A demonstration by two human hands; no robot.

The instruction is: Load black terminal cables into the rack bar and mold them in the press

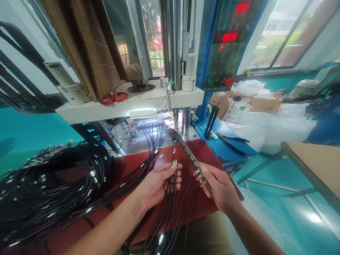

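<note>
My left hand (162, 180) pinches several thin black cables (174, 184) near their metal connector ends, over the red-brown work surface (196, 209). One cable end stands up above the fingers. In my right hand (219, 186) is a long dark metal bar with slots (190, 156), slanting up and left toward the press. A few small metal connectors sit along the bar close to my fingers, with cables hanging from them. Beyond my hands, more cables (151, 141) run into a metal mould (151, 127) on the press bed.
A big coil of black cables (53, 177) lies at left. Red-handled scissors (113, 97) rest on the press's white plate (180, 97). Pliers (233, 140) lie on a blue ledge (228, 154) at right, near white bags (281, 124). A table corner (313, 163) juts in at far right.
</note>
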